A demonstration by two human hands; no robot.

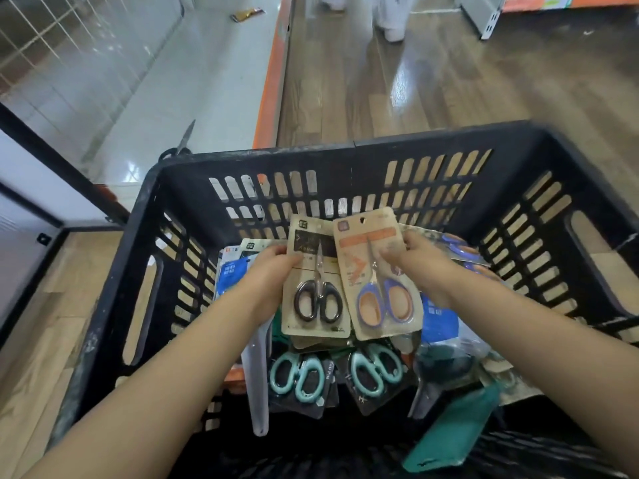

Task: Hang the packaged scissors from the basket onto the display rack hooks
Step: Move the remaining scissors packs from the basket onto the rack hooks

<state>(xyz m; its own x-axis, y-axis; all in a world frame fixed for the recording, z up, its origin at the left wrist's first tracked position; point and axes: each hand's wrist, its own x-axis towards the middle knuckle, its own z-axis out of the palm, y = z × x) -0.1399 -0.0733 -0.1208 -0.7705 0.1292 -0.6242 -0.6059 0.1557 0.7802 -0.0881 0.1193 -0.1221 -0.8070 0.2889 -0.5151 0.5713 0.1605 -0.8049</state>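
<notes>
A black slotted plastic basket (345,157) fills the lower view, with several packaged scissors lying inside. My left hand (268,274) grips a beige card pack of black-handled scissors (316,299) by its left edge, held above the pile. Beside it, my right hand (420,267) grips a beige and orange card pack of purple-and-orange-handled scissors (380,299) by its right edge. The two packs sit side by side, their hang holes pointing away from me. Two packs with teal-handled scissors (301,375) lie below them in the basket. No display hooks are in view.
A white shelf with an orange edge (273,81) and wire grid runs along the left. Loose scissors (183,140) lie on it just behind the basket. Wooden floor stretches ahead, with a person's white shoes (392,19) at the top. A green pouch (453,430) lies in the basket.
</notes>
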